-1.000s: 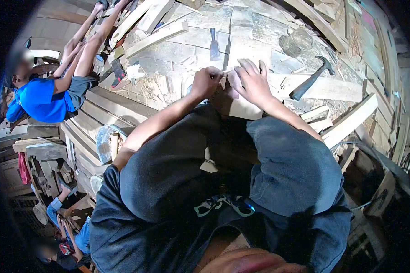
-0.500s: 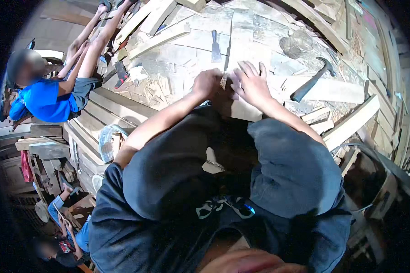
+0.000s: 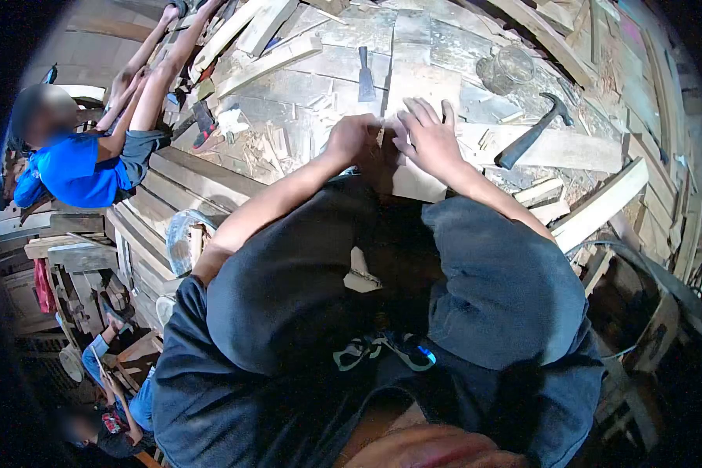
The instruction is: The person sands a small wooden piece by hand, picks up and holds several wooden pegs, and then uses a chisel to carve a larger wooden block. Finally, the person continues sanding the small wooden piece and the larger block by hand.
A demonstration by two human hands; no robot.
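A pale flat board [image 3: 425, 83] lies in front of me, running toward my lap. My right hand [image 3: 430, 140] rests on it with the fingers spread. Just to its left, my left hand [image 3: 353, 142] is closed at the board's left edge; what it grips, if anything, is hidden. Beyond my left hand a chisel [image 3: 366, 76] lies on the wooden surface. A claw hammer [image 3: 533, 134] lies to the right, its handle resting across another pale plank [image 3: 577, 150].
Wood offcuts [image 3: 275, 65] lie at the upper left, near a red and black tool [image 3: 204, 123]. A clear round container [image 3: 513, 67] stands upper right. One person in blue [image 3: 78, 168] sits at left; another person [image 3: 125, 413] is lower left.
The view has shifted slightly. Both hands stay in nearly the same place by the board, with my right fingers still spread.
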